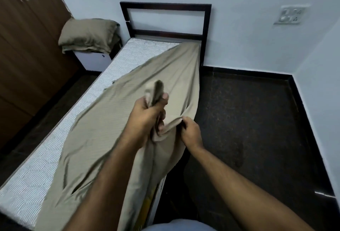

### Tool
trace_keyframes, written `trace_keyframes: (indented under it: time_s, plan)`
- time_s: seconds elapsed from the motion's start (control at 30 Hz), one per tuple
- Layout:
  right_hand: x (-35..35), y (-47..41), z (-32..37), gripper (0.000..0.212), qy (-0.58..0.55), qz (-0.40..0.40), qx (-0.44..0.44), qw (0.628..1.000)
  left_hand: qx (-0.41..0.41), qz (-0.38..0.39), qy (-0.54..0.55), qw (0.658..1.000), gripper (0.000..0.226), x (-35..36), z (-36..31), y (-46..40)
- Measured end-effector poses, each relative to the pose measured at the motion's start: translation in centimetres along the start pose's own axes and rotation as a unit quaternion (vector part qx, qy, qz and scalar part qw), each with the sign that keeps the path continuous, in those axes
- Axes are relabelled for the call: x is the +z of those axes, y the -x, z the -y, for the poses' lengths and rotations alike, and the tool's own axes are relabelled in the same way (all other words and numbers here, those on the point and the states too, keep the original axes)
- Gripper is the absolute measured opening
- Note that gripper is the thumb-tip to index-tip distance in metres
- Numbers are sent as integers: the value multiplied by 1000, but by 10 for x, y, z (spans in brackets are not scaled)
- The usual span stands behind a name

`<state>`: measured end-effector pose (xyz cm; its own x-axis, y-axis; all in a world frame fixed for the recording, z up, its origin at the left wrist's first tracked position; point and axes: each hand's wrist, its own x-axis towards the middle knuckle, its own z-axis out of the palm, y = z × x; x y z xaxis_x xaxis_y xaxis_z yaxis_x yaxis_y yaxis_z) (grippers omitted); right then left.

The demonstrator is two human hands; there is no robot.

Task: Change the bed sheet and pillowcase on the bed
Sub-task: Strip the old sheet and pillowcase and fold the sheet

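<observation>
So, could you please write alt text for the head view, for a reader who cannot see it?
Both hands grip a bunched beige sheet over a single bed: the left hand holds a gathered fold, the right hand pinches an edge. Part of the striped mattress is bare, and a pillow lies on a white cabinet beside the headboard.

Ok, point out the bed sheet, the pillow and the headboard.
bed sheet (pixel 128 113): head view, its flat middle on the mattress.
pillow (pixel 86 34): head view, centre of its top face.
headboard (pixel 165 7): head view, its top rail.
</observation>
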<state>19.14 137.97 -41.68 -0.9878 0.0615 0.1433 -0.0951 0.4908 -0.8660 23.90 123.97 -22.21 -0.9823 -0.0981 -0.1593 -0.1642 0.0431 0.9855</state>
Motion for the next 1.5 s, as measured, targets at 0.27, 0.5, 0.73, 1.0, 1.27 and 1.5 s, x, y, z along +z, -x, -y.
trace_keyframes:
  time_s: [0.27,0.5,0.73,1.0,1.27,1.5]
  plan:
    - [-26,-105,107,12,-16,-31,-157,987,22,83,-474,877,46,-1,10,-120]
    - [-16,-163,35,34,-157,4,-91,983,169,-49,-159,971,29,8,-19,-174]
    - [28,-272,-45,10,-66,58,22,996,215,-50,-18,975,25,25,-56,-228]
    - [-36,-388,45,29,-161,18,-162,973,88,-69,-542,833,122,37,-57,-316]
    - [-69,-442,50,18,-301,147,-179,925,149,-149,-355,911,40,118,-48,-394]
    - [-25,-479,-51,29,-208,89,-73,971,270,-217,-189,919,20,149,-87,-449]
